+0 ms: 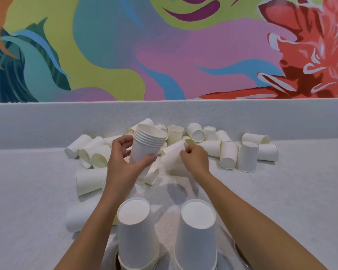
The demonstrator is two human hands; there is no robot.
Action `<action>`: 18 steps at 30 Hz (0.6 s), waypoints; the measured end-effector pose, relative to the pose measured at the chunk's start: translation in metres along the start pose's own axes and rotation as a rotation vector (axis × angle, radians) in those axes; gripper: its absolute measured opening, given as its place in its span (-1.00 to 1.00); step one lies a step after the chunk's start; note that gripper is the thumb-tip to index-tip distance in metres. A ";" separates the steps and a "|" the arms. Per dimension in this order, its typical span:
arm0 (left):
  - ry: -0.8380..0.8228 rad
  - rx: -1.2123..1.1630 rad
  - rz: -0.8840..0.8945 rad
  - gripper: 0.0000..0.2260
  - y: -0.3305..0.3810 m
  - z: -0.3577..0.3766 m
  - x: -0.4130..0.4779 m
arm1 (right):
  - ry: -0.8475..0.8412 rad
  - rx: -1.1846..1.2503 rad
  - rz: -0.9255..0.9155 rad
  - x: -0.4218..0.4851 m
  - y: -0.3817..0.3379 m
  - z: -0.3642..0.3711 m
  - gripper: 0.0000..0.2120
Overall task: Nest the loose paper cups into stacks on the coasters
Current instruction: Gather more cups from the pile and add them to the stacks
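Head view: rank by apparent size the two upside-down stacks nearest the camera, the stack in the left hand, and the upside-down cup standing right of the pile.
1. Tied, the near left stack and near right stack: alike, and nearness to the camera enlarges them.
2. The held stack in the left hand.
3. The standing cup.

You show only as two hands and two forearms. Your left hand (123, 162) and right hand (195, 158) are bare, worn with nothing over fingers or wrists. Your left forearm (90, 227) and right forearm (252, 217) are uncovered right down to the lower edge of the view. Both arms are slim, narrowing toward the wrists. Your left thumbnail (153, 158) is short, rounded and plain.
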State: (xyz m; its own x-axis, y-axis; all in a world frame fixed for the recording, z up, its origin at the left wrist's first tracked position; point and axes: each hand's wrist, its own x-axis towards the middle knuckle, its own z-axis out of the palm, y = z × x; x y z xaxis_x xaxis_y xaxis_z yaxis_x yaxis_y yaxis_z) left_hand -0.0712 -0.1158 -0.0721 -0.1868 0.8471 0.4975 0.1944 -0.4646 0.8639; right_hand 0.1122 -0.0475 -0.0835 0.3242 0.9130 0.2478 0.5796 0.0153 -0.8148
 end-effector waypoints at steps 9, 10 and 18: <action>-0.029 0.050 -0.012 -0.38 0.002 0.001 -0.002 | 0.452 0.554 -0.632 -0.024 -0.083 -0.064 -0.92; -0.030 0.049 -0.013 -0.38 0.003 0.001 -0.002 | 0.408 0.503 -0.716 -0.027 -0.088 -0.065 -0.91; -0.013 0.028 -0.021 -0.38 0.006 0.000 -0.003 | 0.139 0.320 -0.863 -0.033 -0.096 -0.067 -0.80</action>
State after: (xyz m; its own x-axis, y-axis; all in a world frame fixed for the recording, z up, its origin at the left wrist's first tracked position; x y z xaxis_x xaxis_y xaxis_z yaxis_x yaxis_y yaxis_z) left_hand -0.0696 -0.1209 -0.0687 -0.1789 0.8599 0.4781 0.2171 -0.4395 0.8716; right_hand 0.0960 -0.1061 0.0216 -0.0242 0.4765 0.8789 0.4343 0.7968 -0.4200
